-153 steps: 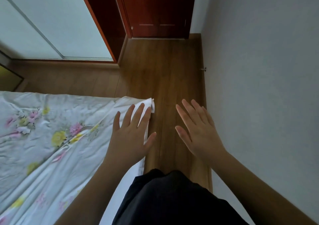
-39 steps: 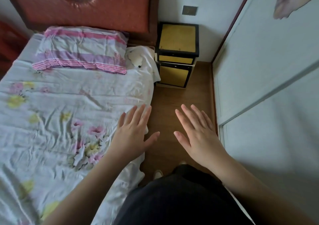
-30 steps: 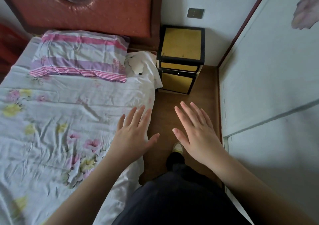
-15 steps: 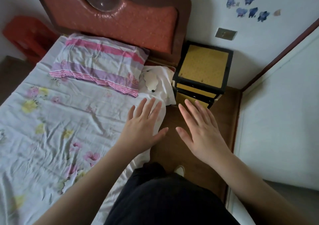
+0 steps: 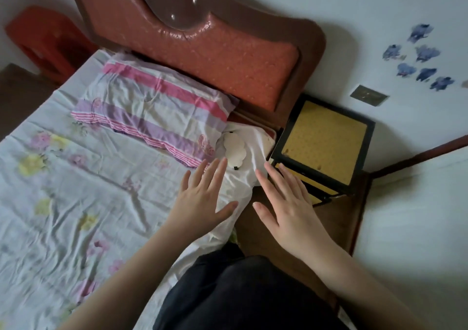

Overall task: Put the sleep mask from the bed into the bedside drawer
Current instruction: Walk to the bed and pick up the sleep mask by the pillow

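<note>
A white sleep mask with a small black strap end lies on the bed's near corner, between the striped pillow and the bedside cabinet. The cabinet is black-framed with yellow panels; its drawer fronts look shut and are partly hidden behind my right hand. My left hand hovers flat and open over the sheet, fingertips just short of the mask. My right hand is open too, spread above the floor gap next to the cabinet. Neither hand holds anything.
The bed with a flowered white sheet fills the left. A padded red headboard stands behind it, a red object at far left. A narrow strip of wooden floor runs between bed, cabinet and white wall.
The view has swung from the door to the head of the bed and closed in on the cabinet. Both hands stay open and now reach nearer the mask.
</note>
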`<state>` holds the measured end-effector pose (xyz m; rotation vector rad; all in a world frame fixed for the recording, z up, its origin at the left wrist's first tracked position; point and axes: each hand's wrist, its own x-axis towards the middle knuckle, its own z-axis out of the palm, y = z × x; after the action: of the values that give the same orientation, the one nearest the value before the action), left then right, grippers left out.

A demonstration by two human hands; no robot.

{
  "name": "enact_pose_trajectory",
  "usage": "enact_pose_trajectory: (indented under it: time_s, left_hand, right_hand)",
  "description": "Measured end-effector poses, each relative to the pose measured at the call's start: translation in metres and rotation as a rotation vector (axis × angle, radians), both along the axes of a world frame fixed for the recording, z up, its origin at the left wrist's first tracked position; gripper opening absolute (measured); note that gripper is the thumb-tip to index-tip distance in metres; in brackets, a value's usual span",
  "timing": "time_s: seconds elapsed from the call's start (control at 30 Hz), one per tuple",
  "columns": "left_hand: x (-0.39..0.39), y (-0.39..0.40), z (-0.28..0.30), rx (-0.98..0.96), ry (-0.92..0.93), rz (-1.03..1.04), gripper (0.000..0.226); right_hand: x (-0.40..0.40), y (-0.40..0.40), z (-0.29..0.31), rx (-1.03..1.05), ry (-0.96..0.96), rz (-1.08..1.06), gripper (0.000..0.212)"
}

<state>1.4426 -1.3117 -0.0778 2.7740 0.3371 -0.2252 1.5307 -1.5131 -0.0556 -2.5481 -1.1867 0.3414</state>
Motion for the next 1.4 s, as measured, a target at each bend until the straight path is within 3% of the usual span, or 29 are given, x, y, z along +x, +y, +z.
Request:
enact_pose_trajectory:
  time_s: [0.3,0.53,0.87,1.1,1.27,1.4]
  left_hand:
    - [0.084,0.059,-0.004,0.002,-0.016,-0.024,0.087]
    - [0.130,0.072,-0.043,-0.031,-0.058,0.036,0.083]
    - [0.182,0.098,-0.199,-0.050,0.056,0.130,0.074]
    - [0.204,0.090,-0.303,-0.051,0.166,0.152,0.073]
    - [0.206,0.090,-0.345,-0.107,0.217,0.221,0.072]
    - [0.200,0.090,-0.356,-0.160,0.237,0.275,0.073]
  right_hand:
    - [0.089,0.055,-0.021,-0.011,0.061,-0.002,0.065]
    - [0.145,0.099,-0.079,-0.012,0.168,0.112,0.066]
    - [0.230,0.153,-0.214,0.028,0.520,0.026,0.063]
    - [0.267,0.172,-0.339,-0.116,0.443,0.009,0.062]
    - [0.256,0.174,-0.398,-0.198,0.502,-0.157,0.065]
    - [0.249,0.184,-0.422,-0.249,0.666,-0.497,0.060]
